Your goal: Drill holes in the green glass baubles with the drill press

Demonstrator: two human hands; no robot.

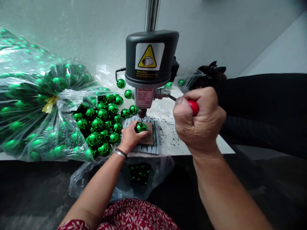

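Note:
My left hand (130, 137) grips a shiny green bauble (141, 127) on a small brown board (149, 135) under the bench drill (145, 97). The drill bit (141, 120) comes down to the top of that bauble; whether it has gone in, I cannot make out. My right hand (198, 119) is closed round the drill's feed lever (171, 96), with its red knob (193, 108) showing between thumb and fingers. Beneath the board lies a grey slotted base plate (155, 148).
Many loose green baubles (102, 114) spill from a clear plastic bag (64, 131) on the left. Dark shavings (169, 127) litter the white table (178, 147). Below the table edge hangs another plastic bag (117, 187) with green baubles inside. Something in black cloth (263, 108) extends in from the right.

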